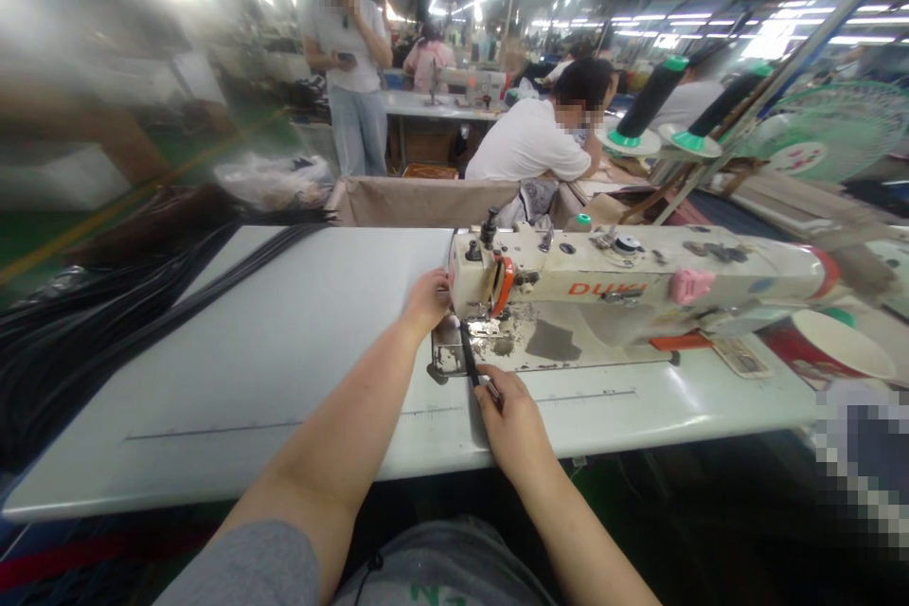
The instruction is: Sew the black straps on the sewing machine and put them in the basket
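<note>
A white sewing machine [532, 270] with an orange guard stands on the pale table [312, 322]. From under its needle area a narrow black strip [469, 355] runs toward me. My right hand [507, 407] is closed on the near end of that strip, and a small metal tool, its kind unclear, shows between the fingers. Beside the left end of the machine head is my left hand [427, 298], its fingers curled behind the needle area. The machine head partly hides those fingertips, so what they hold, if anything, does not show.
Long black strips [43, 369] hang over the table's left end. Black thread cones [650, 104] stand at the back right, near a green fan [845, 128]. A fabric-sided bin [418, 201] sits behind the table. One person [355, 57] stands beyond; another [529, 137] leans over a bench.
</note>
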Motion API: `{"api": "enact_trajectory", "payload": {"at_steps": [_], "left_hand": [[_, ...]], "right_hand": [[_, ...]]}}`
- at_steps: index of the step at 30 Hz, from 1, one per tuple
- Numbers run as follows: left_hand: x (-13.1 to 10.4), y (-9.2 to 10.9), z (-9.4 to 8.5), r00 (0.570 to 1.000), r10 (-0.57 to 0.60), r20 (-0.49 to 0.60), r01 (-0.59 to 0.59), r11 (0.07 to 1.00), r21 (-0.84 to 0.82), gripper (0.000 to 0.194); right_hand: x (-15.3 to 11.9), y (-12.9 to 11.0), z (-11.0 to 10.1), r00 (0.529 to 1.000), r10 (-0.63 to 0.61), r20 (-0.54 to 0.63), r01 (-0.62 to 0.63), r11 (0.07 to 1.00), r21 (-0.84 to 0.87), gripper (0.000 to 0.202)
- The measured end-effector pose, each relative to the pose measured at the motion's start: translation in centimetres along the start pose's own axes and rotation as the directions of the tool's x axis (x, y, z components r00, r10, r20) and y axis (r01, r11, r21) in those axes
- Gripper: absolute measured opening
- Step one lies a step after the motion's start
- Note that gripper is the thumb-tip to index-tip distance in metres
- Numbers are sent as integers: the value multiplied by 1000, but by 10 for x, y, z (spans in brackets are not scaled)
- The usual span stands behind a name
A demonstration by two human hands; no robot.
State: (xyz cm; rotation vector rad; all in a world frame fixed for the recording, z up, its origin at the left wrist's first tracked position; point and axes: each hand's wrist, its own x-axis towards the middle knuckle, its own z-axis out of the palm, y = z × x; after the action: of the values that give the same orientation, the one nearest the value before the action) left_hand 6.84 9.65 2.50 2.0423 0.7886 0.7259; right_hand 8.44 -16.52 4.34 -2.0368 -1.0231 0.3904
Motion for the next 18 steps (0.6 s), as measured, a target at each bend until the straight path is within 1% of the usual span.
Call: {"api": "enact_trajectory", "payload": {"at_steps": [3,6,9,11,13,16,18], "left_hand": [[1,-4,-3,995,-59,-80,51,994,-98,2],[-6,-5,-6,980,-144,-138,109,966,-234,18],[-21,-4,-9,960,-233,-152,154,901,-406,26],[-34,-3,-13,948,-280,-153,163,838,-521,29],[-47,-2,-19,936,-316,-155,160,773,-614,32],[-69,-1,-30,922,-354,-159,152,706,-692,39],[-84,1,-38,914,-369,-166,148,687,-712,43]], "right_hand": [[-4,3,0,992,-90,-85,92,995,24,34],[-5,3,-2,979,-138,-150,149,987,62,32],[-5,-3,-6,972,-185,-146,201,974,103,28],[-4,-10,-7,972,-212,-100,225,964,141,27],[-3,-17,-6,980,-199,-29,201,961,188,28],[-1,-23,3,984,-105,141,59,954,295,35],[3,-25,11,964,-39,262,-70,917,394,42]]}}
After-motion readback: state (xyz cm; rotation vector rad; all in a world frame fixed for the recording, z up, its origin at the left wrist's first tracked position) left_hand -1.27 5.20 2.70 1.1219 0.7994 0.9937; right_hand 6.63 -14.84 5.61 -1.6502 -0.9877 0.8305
